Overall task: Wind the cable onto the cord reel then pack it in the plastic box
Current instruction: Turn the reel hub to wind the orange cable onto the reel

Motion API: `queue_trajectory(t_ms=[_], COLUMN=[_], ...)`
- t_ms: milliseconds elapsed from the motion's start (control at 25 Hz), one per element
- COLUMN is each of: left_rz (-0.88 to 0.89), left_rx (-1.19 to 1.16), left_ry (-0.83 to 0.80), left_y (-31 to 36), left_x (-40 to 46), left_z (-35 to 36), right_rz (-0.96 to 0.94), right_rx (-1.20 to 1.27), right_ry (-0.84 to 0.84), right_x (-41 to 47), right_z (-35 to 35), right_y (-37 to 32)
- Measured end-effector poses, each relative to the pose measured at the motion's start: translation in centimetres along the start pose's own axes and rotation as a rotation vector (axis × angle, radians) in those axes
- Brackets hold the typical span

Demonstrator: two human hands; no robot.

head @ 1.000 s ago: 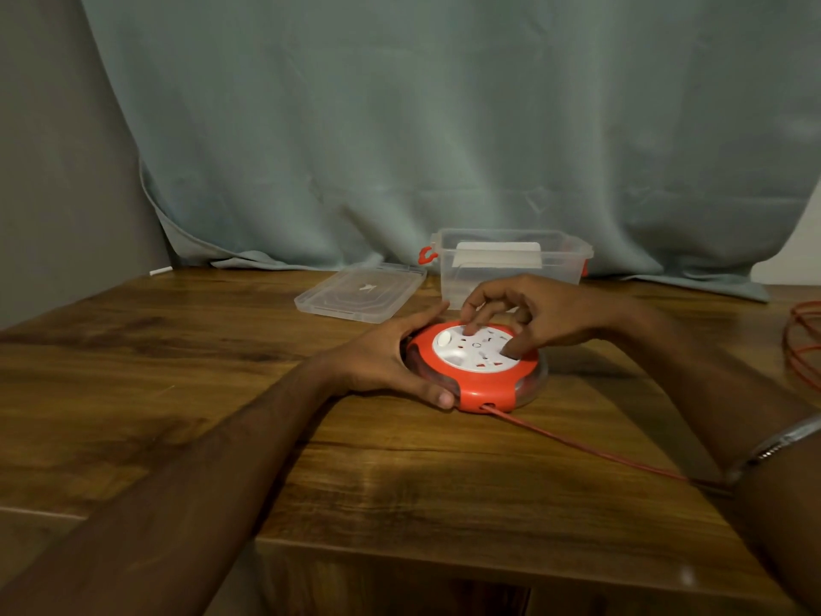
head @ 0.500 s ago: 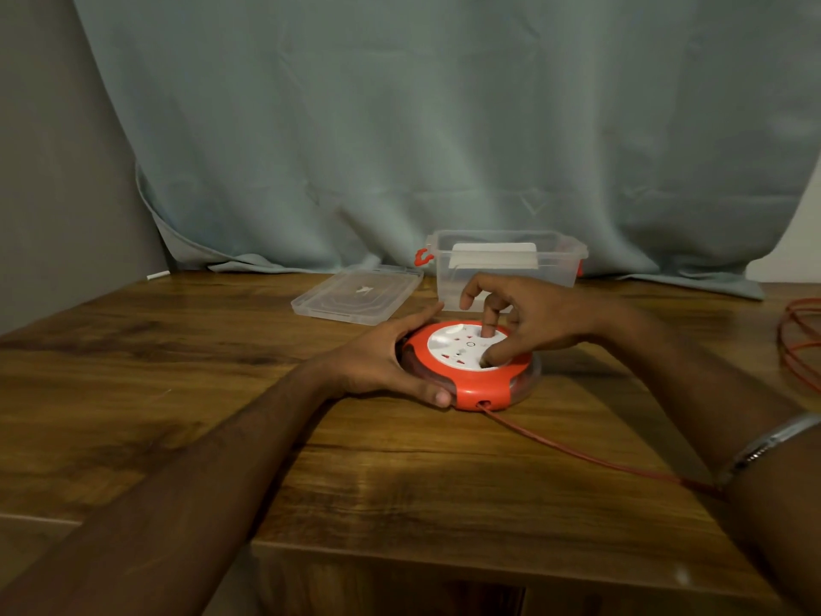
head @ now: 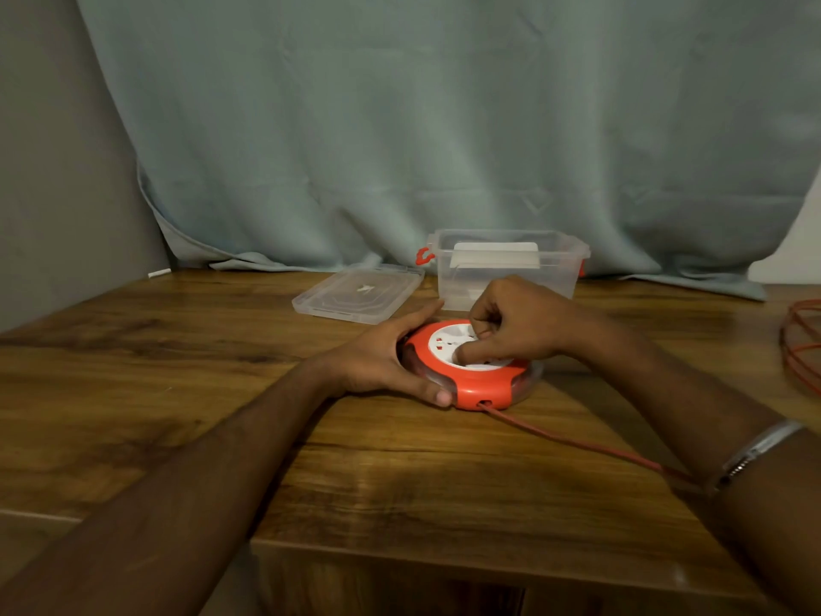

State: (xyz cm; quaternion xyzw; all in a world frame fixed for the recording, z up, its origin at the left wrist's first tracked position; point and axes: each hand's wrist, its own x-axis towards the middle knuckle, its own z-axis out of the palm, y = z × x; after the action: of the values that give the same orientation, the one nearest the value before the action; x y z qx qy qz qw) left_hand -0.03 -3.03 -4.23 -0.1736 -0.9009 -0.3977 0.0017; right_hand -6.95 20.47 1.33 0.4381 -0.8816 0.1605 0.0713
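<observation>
Round orange cord reel with white socket face (head: 471,375) lies flat on the brown wood-grain table (head: 177,393), near the table's middle, just in front of the clear plastic box. Clear band around the reel's side shows wound turns inside.

Thin orange-red cable (head: 577,444) exits a port on the reel's near edge and runs along the table toward the lower right, passing under the right forearm. More loose loops of the same cable lie at the far right edge of the table, cut off by the frame.

Left hand (head: 377,362) cups the reel's left side: thumb on the near edge, fingers curved round the far rim. Holding the reel body.

Right hand (head: 515,326) rests on top of the white face, fingers curled, one fingertip pressed down on the face. Whether it grips a knob there cannot be told. Silver metal bangle (head: 755,449) on the right wrist.

Clear rectangular plastic box with orange side latches (head: 506,269) stands open behind the reel. A white flat piece shows at its front wall. Its clear flat lid (head: 355,293) lies on the table just to the box's left, apart from it.

Pale grey-green curtain (head: 400,126) hangs behind, its hem resting on the table's far edge.
</observation>
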Motion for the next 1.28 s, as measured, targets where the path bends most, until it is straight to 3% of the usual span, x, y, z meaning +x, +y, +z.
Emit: queue_trajectory(t_ms=[280,520,720,1280], left_rz=[0.006,-0.009,-0.023,-0.001], left_rx=[-0.004,0.016,0.02,0.029], left_ry=[0.003,-0.003,-0.006,0.01], left_y=[0.1,0.0,0.0,0.1], left_x=[0.0,0.1,0.1,0.0], left_z=[0.0,0.0,-0.1,0.0], right_rz=[-0.063,-0.034,0.024,0.009], right_rx=[-0.009,0.172,0.217,0.062], right_ry=[0.077,-0.141,-0.175,-0.066], right_x=[0.2,-0.5,-0.1,-0.4], right_z=[0.3,-1.6,-1.8,-1.1], right_y=[-0.3,1.1,2.1,0.2])
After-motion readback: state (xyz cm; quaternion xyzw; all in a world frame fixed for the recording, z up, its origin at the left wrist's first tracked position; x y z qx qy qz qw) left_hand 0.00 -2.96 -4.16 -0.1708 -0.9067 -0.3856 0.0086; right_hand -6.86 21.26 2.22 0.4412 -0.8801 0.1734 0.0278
